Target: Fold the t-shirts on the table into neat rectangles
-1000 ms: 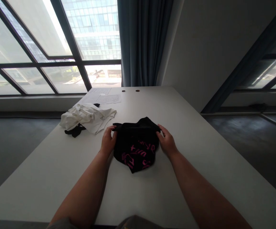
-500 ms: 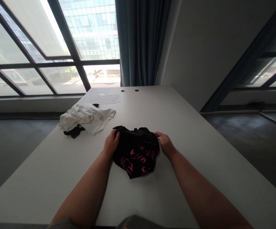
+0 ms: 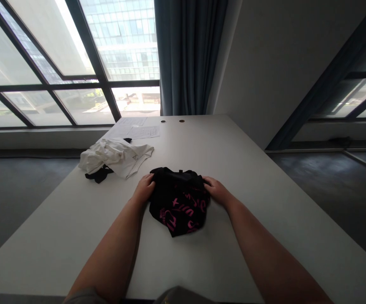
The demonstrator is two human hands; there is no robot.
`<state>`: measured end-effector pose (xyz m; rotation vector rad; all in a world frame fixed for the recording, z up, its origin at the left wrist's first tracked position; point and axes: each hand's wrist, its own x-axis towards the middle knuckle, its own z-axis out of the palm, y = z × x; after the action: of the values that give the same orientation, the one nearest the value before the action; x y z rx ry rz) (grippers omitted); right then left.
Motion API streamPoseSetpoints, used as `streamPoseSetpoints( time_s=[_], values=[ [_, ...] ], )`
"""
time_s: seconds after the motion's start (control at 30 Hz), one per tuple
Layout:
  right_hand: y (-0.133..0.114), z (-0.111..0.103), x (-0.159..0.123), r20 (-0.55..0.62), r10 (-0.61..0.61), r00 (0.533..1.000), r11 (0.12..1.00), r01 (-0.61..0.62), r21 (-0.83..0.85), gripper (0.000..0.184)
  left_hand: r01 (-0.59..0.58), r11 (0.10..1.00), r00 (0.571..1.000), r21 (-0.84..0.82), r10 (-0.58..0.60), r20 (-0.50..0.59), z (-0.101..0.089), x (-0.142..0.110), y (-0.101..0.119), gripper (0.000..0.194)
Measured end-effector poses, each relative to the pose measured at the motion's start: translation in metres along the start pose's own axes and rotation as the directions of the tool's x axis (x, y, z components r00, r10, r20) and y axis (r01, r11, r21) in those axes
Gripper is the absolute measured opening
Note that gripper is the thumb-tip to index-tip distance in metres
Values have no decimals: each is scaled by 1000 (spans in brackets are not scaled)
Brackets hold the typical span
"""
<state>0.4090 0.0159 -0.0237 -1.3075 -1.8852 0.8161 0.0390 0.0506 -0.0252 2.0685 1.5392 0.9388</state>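
A black T-shirt (image 3: 178, 200) with pink lettering lies in a compact, folded bundle on the white table, its collar and small tag on the far side. At its upper left edge, my left hand (image 3: 144, 188) is closed on the fabric, with some fingertips hidden. My right hand (image 3: 217, 191) grips the upper right edge, fingers tucked at the cloth. Both forearms reach in from the near side.
Left of the shirt, a crumpled white garment (image 3: 113, 156) lies with a black piece of cloth (image 3: 98, 174) under it. Printed papers (image 3: 143, 131) rest behind on the table (image 3: 233, 169). Two round holes are near its far edge, before a blue curtain (image 3: 189, 59).
My left hand has shifted slightly left and its thumb no longer lies over the cloth. My right hand has moved slightly inward onto the shirt's edge. The shirt stays nearly in place.
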Motion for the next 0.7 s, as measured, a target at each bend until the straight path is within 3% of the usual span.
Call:
streamPoseSetpoints(
  time_s=[0.13, 0.3, 0.43, 0.5, 0.57, 0.7],
  values=[
    [-4, -2, 1, -14, 5, 1000, 999, -5, -45, 40, 6, 997, 999, -76, -10, -45, 0, 0, 3, 36],
    [1, 2, 4, -13, -43, 999, 967, 38, -253, 31, 22, 991, 965, -130, -55, -256, -10, -3, 6, 35],
    [-1, 2, 2, -97, -66, 993, 996, 60, -66, 26, 85, 994, 932, -75, -106, -346, -16, -8, 14, 34],
    [-4, -2, -1, -207, -13, 978, 997, 28, 72, 30, 93, 994, 911, -57, -108, -397, -19, -10, 19, 32],
    [-7, -6, -4, -381, 58, 923, 989, 0, 151, 34, 82, 995, 896, -48, -95, -434, -21, -12, 23, 31],
    [-11, -16, -9, -689, 52, 723, 998, -18, 56, 38, 101, 994, 883, 31, -76, -463, -27, -13, 24, 30]
  ],
)
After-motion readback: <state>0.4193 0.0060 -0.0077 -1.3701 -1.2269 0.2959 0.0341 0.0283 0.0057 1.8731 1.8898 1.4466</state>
